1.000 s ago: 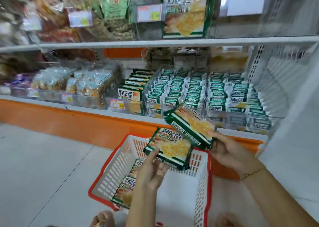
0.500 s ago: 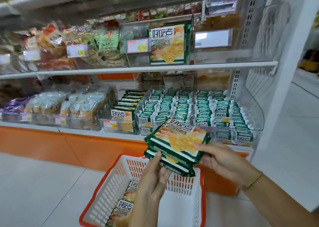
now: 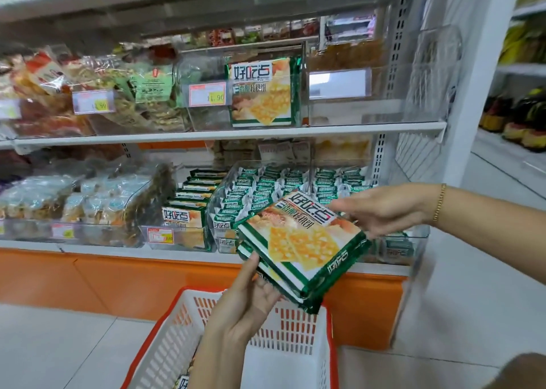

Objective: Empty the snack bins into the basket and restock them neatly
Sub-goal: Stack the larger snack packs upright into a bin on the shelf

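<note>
The left fingers [image 3: 263, 288] are curled under the near left corner of a stack of packs [image 3: 304, 249], with the thumb laid against its edge, so the stack is gripped from below by the left hand [image 3: 242, 312]. The right fingers [image 3: 348, 207] are laid almost straight along the far edge of the top pack. Whether that edge is pinched or only steadied by the right hand [image 3: 387, 211] cannot be told.

The stack, green with a picture of yellow crackers, is held tilted in the air. It is above the far rim of the basket [image 3: 295, 326] and in front of the lower bins [image 3: 224, 202], which are filled with small packs [image 3: 280, 187]. On the shelf above, an upright pack [image 3: 263, 93] is shown in a clear bin [image 3: 204, 116].

The packs are judged to be light. Their glossy film may let them slide over one another, and the contents are probably brittle. They are best held flat by opposite edges and not squeezed.
</note>
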A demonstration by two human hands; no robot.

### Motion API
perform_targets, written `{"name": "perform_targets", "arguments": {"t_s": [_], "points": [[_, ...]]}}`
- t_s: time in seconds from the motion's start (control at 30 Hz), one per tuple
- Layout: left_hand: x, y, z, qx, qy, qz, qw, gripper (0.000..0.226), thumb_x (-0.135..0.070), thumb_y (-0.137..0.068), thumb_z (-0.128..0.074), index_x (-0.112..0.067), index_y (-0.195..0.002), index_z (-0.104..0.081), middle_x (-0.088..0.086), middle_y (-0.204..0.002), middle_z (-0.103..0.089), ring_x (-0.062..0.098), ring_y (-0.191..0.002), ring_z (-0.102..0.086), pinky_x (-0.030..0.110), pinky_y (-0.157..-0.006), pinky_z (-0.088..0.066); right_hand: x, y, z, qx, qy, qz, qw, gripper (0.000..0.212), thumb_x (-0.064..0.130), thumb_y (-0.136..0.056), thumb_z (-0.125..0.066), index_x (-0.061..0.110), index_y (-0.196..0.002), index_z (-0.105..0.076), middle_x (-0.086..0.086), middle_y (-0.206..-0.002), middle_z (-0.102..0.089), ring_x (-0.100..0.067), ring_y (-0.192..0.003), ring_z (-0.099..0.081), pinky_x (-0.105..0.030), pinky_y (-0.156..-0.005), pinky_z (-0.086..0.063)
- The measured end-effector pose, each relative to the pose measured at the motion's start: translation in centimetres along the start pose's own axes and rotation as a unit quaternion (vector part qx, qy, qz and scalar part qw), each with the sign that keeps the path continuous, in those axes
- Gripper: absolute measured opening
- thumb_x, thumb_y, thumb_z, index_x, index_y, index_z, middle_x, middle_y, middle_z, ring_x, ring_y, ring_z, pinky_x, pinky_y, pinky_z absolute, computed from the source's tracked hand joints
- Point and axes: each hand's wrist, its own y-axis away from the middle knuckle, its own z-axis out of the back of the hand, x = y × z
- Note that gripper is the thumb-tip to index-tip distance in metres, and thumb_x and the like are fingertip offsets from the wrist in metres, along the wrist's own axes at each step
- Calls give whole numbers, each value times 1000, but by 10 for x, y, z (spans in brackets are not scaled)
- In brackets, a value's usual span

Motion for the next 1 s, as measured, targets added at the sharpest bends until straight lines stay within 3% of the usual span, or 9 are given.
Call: {"name": "perform_targets", "arguments": {"t_s": [0.17,0.33,0.43,0.5,0.6,0.67,0.8,0.9,1.0], "points": [[-30,-6,-29,64,-37,-12,997,92,-19,-48,-93,-1,-130,-54,26,-120,-62,36,-107,-64,49,-75,-58,11,-4,4,69,-20,7,997,63,43,-58,-89,5,-104,-68,-10,-102,-70,-15,-85,-69,-23,-69,-59],[-56,-3,-56,122,-115,-52,984,110,-35,-30,-99,3,-125,-57,25,-119,-64,34,-108,-64,44,-78,-58,22,11,5,42,-149,42,987,57,27,-45,-96,2,-92,-76,-16,-98,-72,-24,-82,-72,-32,-68,-60],[-64,6,-77,101,-296,-84,946,105,-46,-36,-94,-1,-124,-59,17,-107,-70,30,-96,-69,35,-72,-59,37,23,3,-40,6,38,998,74,45,-51,-92,4,-108,-71,-25,-123,-61,-33,-100,-60,-37,-90,-47],[-66,5,-90,90,-375,-109,916,87,-35,-56,-84,-5,-129,-50,13,-103,-72,28,-92,-71,33,-71,-59,53,36,1,-103,123,53,986,76,50,-61,-83,4,-118,-63,-21,-124,-62,-37,-109,-60,-40,-102,-42],[-76,1,-109,100,-377,-188,902,66,-17,-63,-85,-4,-121,-56,13,-103,-72,28,-91,-71,29,-67,-58,87,63,1,-125,197,120,965,56,36,-77,-76,13,-124,-57,-7,-120,-68,-24,-107,-63,-30,-95,-46],[-84,-2,-126,118,-371,-265,882,69,-24,-56,-88,-7,-117,-58,10,-104,-72,26,-92,-71,28,-70,-56,108,79,3,-153,238,169,944,55,30,-78,-74,15,-127,-55,0,-118,-69,-17,-109,-64,-31,-96,-48],[-105,-22,-179,143,-359,-391,835,59,-23,-57,-85,-21,-110,-59,2,-108,-72,20,-96,-69,28,-70,-57,145,100,8,-297,281,277,870,76,31,-59,-86,22,-126,-51,9,-111,-70,-3,-99,-67,-25,-91,-53],[-120,-44,-222,185,-382,-446,788,52,-19,-69,-83,-18,-114,-59,-3,-111,-71,12,-104,-66,24,-84,-54,172,118,19,-422,377,326,757,80,35,-62,-84,26,-130,-43,16,-114,-60,12,-94,-59,-2,-78,-45],[-129,-77,-256,145,-452,-462,749,37,-16,-81,-74,-13,-116,-62,-6,-107,-71,2,-96,-66,23,-85,-53,193,127,47,-493,485,329,643,93,34,-63,-86,21,-139,-35,9,-126,-50,-5,-109,-53,-17,-90,-45]]}}
